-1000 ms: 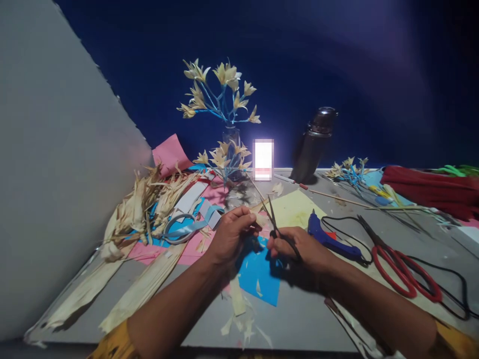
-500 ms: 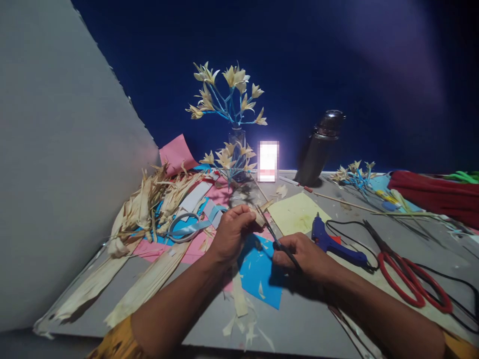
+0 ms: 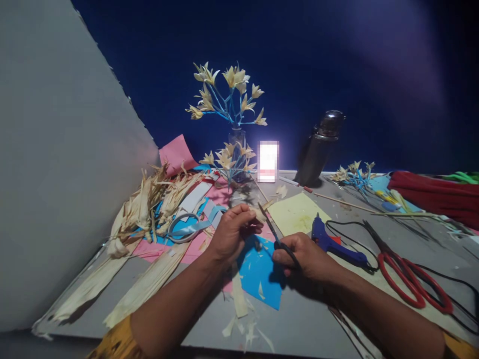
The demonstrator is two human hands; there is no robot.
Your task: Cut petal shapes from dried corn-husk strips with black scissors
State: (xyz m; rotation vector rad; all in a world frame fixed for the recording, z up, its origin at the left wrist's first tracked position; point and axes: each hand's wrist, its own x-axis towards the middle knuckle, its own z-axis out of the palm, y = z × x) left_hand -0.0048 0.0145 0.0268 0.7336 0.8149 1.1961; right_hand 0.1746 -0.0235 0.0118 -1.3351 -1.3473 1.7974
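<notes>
Between the thumb and fingers of my left hand (image 3: 230, 234) is a small pale piece of corn husk (image 3: 259, 215), partly hidden by the fingertips. My right hand (image 3: 306, 258) is closed round the handles of small dark scissors (image 3: 272, 230). Their blades point up and away, right beside the husk piece; whether they touch it I cannot tell. Below both hands lies a blue paper sheet (image 3: 264, 279) with husk snippets on it. A cut husk strip (image 3: 239, 294) and thin scraps lie nearer the table's front edge.
Dried husks (image 3: 140, 209) and a tape roll (image 3: 183, 228) lie left. Right are a blue glue gun (image 3: 337, 249), its cord and red-handled scissors (image 3: 402, 279). Behind stand husk flowers (image 3: 235, 77) in a glass bottle, a bright blurred rectangle (image 3: 268, 160) and a flask (image 3: 318, 149).
The scissors have tilted slightly more upright, and their blades have drawn a little apart from the husk piece. My left hand has barely moved.
</notes>
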